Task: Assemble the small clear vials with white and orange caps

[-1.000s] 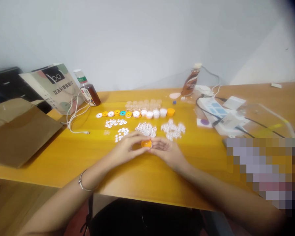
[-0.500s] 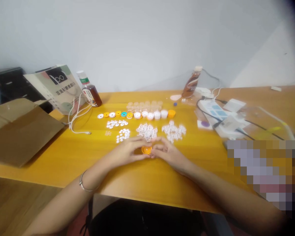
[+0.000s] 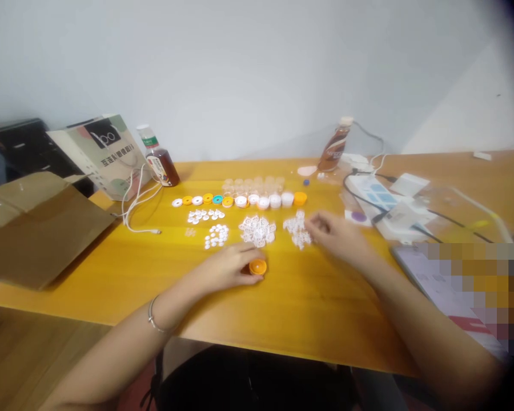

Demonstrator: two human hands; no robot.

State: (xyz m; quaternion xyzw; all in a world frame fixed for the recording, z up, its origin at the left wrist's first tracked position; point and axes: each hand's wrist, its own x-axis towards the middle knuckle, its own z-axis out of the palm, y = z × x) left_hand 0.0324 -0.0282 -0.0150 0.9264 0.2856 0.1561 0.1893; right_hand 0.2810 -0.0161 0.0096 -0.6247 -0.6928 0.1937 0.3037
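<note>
My left hand (image 3: 229, 266) rests on the yellow table (image 3: 282, 297) with its fingers closed round a small orange cap (image 3: 257, 266). My right hand (image 3: 340, 235) is out over the right pile of small white plastic pieces (image 3: 297, 227), fingertips at the pile; it is blurred, and I cannot see whether it holds a piece. A second pile of white pieces (image 3: 257, 229) lies just beyond the cap. Behind the piles stands a row of orange, white and blue caps (image 3: 240, 200).
Small white discs (image 3: 209, 225) lie to the left. Two drink bottles (image 3: 161, 162) (image 3: 334, 145), a printed box (image 3: 105, 154), a white cable (image 3: 135, 205), a power strip (image 3: 379, 194) and a cardboard box (image 3: 34, 228) ring the area.
My right hand has let go of the orange cap and moved right and forward to the white pieces. My left hand keeps the cap, now lower on the table.
</note>
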